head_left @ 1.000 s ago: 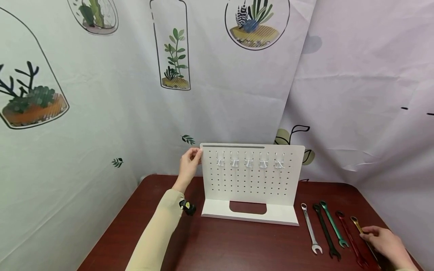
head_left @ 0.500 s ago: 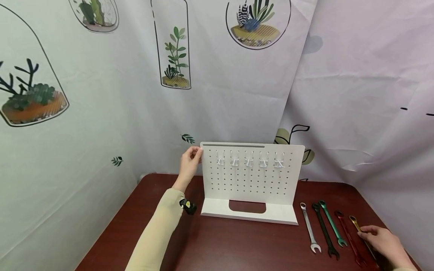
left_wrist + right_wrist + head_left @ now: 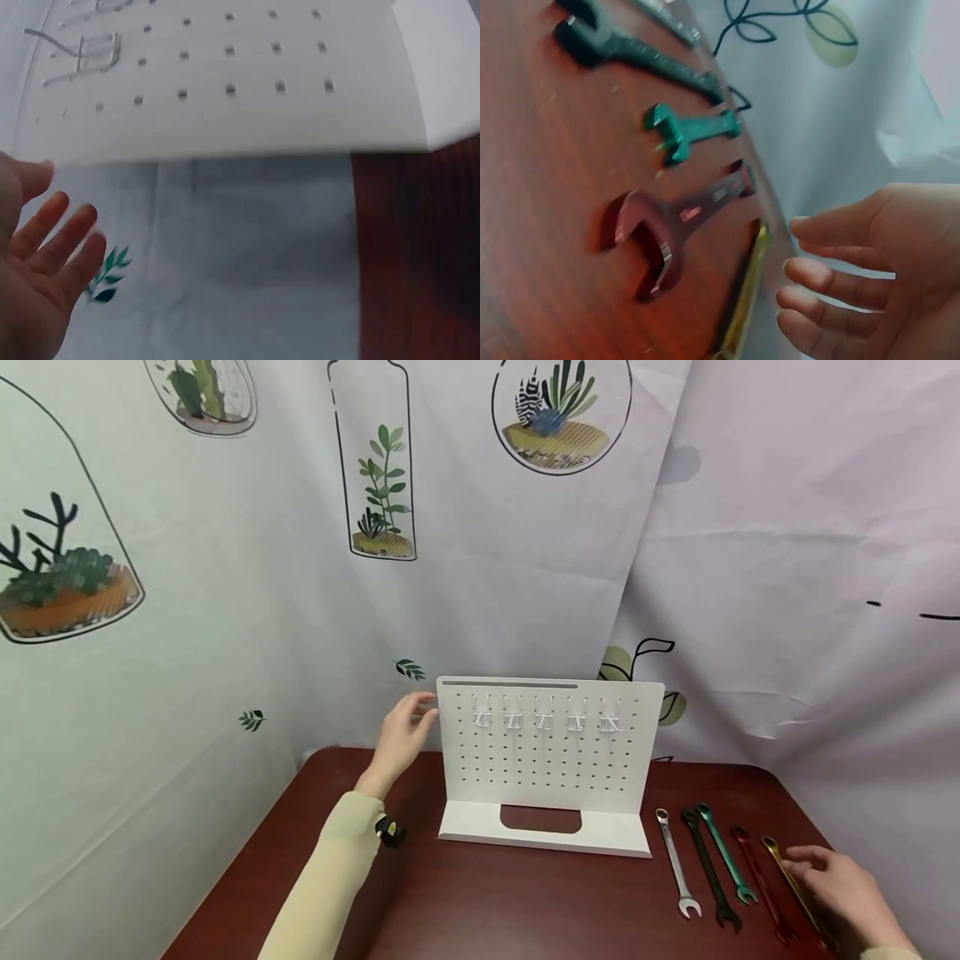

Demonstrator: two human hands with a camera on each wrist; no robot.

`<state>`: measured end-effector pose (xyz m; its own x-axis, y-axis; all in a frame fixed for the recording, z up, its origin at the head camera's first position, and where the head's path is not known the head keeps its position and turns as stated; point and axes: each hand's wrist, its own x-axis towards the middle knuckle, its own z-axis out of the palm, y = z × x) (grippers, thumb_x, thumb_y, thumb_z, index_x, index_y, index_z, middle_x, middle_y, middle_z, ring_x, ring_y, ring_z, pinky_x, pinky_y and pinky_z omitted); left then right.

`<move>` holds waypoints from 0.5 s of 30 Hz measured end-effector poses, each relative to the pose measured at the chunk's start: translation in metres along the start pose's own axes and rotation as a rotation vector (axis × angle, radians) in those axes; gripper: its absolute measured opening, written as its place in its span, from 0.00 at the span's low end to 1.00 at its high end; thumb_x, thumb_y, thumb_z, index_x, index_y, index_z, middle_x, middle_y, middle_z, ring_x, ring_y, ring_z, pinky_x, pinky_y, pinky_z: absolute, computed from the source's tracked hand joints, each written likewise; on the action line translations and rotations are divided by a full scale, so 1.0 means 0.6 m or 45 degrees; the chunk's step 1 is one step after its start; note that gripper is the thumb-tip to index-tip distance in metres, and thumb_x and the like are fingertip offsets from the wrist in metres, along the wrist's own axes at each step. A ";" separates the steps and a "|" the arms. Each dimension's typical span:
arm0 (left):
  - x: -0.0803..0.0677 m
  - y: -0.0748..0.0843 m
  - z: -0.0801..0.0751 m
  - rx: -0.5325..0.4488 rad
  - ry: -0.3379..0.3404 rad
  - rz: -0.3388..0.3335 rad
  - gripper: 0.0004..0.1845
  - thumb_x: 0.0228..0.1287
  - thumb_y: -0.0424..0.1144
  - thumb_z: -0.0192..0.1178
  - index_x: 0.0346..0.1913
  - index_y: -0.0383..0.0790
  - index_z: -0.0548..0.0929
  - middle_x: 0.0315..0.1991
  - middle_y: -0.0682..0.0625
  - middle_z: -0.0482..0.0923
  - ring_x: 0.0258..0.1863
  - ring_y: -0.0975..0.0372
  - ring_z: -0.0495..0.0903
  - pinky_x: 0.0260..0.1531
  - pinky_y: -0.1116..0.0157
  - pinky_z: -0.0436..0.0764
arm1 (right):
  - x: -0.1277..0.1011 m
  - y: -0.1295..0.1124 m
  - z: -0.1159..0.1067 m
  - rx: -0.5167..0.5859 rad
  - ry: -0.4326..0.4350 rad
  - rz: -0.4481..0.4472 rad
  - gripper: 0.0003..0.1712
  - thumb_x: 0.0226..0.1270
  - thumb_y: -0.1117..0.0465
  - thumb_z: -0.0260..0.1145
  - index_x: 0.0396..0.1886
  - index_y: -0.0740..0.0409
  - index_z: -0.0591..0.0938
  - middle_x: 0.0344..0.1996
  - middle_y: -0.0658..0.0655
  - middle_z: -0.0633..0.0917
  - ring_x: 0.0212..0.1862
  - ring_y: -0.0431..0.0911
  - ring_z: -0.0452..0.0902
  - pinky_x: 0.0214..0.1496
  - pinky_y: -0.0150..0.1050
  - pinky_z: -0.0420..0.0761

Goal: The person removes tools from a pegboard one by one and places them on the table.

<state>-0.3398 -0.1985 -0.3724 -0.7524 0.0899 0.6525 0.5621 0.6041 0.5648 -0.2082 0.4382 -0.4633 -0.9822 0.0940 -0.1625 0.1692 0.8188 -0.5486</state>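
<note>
A white pegboard stand (image 3: 540,768) is upright on the table, with several wire hooks (image 3: 543,720) in a row near its top. Just off its upper left edge is my left hand (image 3: 399,739); in the left wrist view its fingers (image 3: 64,244) are spread and hold nothing. At the far right my right hand (image 3: 843,889) hovers beside a gold combination wrench (image 3: 797,885), fingers loosely bent with nothing between them. Left of that wrench lie a red wrench (image 3: 761,877), a green wrench (image 3: 724,852), a black wrench (image 3: 707,860) and a silver wrench (image 3: 677,864).
The dark red-brown table (image 3: 480,910) ends in a rounded corner at the back right, close behind the wrenches. A pale curtain (image 3: 525,585) with printed plants hangs behind and to both sides. The stand's base (image 3: 615,835) has a cut-out slot.
My left hand has let go of the pegboard's edge and moved slightly left. My right fingers have come off the gold wrench, which lies on the table. The head view has shifted a little.
</note>
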 end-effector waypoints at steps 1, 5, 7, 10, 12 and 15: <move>-0.005 0.001 -0.008 0.077 -0.003 0.057 0.17 0.74 0.38 0.61 0.61 0.37 0.79 0.57 0.42 0.78 0.52 0.49 0.81 0.50 0.48 0.83 | -0.001 -0.005 -0.003 -0.018 0.021 -0.030 0.35 0.76 0.44 0.58 0.58 0.75 0.76 0.53 0.81 0.77 0.48 0.71 0.77 0.40 0.56 0.80; -0.024 0.005 -0.043 0.341 0.018 0.237 0.20 0.73 0.39 0.62 0.63 0.37 0.78 0.59 0.41 0.78 0.58 0.47 0.78 0.53 0.45 0.80 | -0.009 -0.034 -0.016 -0.058 0.177 -0.154 0.33 0.79 0.45 0.56 0.61 0.74 0.75 0.58 0.85 0.71 0.54 0.80 0.69 0.44 0.65 0.77; -0.031 0.011 -0.059 0.423 0.056 0.307 0.21 0.72 0.39 0.63 0.64 0.36 0.78 0.61 0.39 0.77 0.60 0.45 0.76 0.59 0.43 0.77 | -0.018 -0.053 -0.021 -0.058 0.322 -0.216 0.31 0.79 0.47 0.56 0.61 0.73 0.75 0.57 0.86 0.71 0.53 0.80 0.69 0.43 0.66 0.76; -0.040 0.022 -0.080 0.503 0.128 0.378 0.23 0.71 0.39 0.64 0.65 0.34 0.77 0.63 0.37 0.76 0.63 0.43 0.74 0.67 0.42 0.69 | -0.032 -0.093 -0.027 -0.014 0.529 -0.285 0.30 0.79 0.50 0.56 0.64 0.72 0.73 0.57 0.83 0.72 0.51 0.77 0.71 0.42 0.66 0.74; -0.047 0.028 -0.092 0.544 0.162 0.399 0.25 0.69 0.39 0.66 0.66 0.35 0.77 0.64 0.37 0.75 0.65 0.43 0.72 0.70 0.41 0.65 | -0.041 -0.123 -0.029 0.021 0.652 -0.321 0.30 0.80 0.51 0.57 0.67 0.71 0.71 0.56 0.80 0.72 0.49 0.74 0.73 0.40 0.65 0.74; -0.063 0.036 -0.106 0.609 0.169 0.413 0.29 0.68 0.41 0.66 0.69 0.36 0.74 0.67 0.37 0.73 0.68 0.43 0.70 0.71 0.40 0.61 | -0.051 -0.168 -0.031 0.058 0.790 -0.364 0.30 0.80 0.52 0.57 0.71 0.68 0.69 0.59 0.79 0.72 0.48 0.75 0.74 0.41 0.67 0.74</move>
